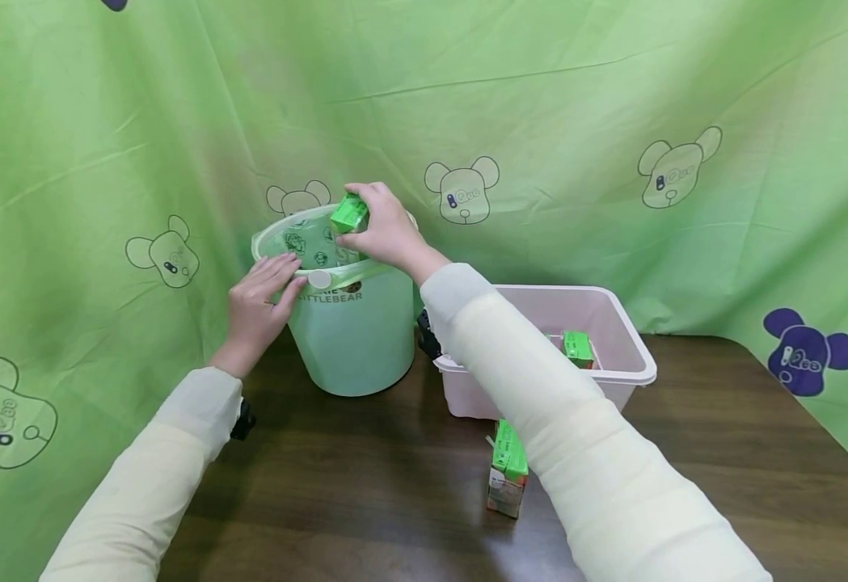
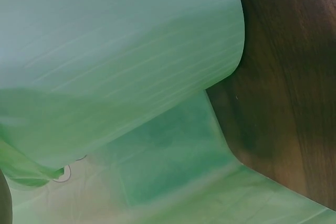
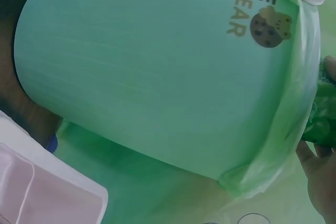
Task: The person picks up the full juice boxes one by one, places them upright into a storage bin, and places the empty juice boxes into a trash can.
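Observation:
In the head view my right hand [image 1: 389,230] grips a small green drink carton [image 1: 349,213] over the mouth of a mint-green trash bin [image 1: 354,343]. A green printed bag [image 1: 310,242] lines the bin and folds over its rim. My left hand [image 1: 258,303] holds the bin's near left rim, fingers across the top and thumb on the outer side. In the right wrist view, part of the right hand [image 3: 321,179] and the dark green carton [image 3: 323,114] show beside the rim. The left wrist view shows mostly the bin's side [image 2: 121,61].
Right of the bin stands a pale pink plastic basket [image 1: 630,356], partly behind my right sleeve, with a green-topped carton [image 1: 578,347] inside. Another drink carton [image 1: 507,473] stands upright on the dark wooden table [image 1: 365,485] before it. Green bear-print cloth [image 1: 562,226] hangs behind.

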A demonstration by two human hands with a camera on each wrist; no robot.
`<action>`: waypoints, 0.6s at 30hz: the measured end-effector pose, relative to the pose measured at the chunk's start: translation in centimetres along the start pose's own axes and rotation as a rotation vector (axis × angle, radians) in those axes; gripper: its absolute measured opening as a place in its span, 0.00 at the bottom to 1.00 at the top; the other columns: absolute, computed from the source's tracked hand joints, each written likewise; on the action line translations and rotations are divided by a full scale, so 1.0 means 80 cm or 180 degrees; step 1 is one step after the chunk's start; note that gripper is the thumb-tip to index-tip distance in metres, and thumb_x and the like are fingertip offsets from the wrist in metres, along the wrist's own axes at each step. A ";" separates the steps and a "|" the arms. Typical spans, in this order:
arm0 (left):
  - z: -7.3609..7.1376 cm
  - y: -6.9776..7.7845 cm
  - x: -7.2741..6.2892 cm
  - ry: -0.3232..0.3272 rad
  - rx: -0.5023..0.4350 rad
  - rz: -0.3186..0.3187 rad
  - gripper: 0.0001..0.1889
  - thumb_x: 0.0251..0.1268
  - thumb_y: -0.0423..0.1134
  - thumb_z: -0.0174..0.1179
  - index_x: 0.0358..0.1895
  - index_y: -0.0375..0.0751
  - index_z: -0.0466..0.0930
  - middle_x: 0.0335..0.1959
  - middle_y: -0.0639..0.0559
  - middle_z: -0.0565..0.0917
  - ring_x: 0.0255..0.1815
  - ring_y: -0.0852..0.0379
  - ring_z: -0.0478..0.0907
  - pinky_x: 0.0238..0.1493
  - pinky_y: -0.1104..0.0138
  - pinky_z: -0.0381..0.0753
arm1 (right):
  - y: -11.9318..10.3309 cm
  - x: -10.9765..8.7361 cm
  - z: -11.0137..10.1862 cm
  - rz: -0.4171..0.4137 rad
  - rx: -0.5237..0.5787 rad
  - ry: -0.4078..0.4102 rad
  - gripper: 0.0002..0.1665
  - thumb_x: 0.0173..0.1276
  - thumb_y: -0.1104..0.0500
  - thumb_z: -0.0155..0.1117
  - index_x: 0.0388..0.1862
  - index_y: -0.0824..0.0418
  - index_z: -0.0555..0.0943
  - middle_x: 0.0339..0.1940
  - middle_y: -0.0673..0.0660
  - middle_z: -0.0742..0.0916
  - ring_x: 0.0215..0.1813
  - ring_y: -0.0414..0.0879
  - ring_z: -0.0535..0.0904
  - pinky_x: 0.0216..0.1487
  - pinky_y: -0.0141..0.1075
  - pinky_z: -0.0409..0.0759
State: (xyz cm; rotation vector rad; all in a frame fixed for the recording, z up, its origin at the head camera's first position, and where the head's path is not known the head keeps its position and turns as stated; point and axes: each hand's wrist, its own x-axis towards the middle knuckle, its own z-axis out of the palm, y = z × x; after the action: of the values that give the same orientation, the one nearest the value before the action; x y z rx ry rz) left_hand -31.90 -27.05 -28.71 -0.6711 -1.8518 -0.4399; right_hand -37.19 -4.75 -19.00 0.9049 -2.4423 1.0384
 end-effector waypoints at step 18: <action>-0.001 0.000 0.000 -0.0023 -0.0006 0.0037 0.16 0.63 0.35 0.65 0.51 0.32 0.82 0.51 0.37 0.82 0.54 0.41 0.80 0.62 0.48 0.72 | 0.006 0.001 0.009 0.0139 -0.0105 -0.0212 0.47 0.57 0.53 0.76 0.73 0.56 0.65 0.66 0.57 0.71 0.60 0.48 0.71 0.63 0.38 0.71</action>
State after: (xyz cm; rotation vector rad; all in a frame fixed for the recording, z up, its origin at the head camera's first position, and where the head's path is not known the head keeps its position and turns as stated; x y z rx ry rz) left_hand -31.82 -27.11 -28.71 -0.6852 -1.8536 -0.4320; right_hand -37.61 -5.04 -19.67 0.8928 -2.5370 0.9947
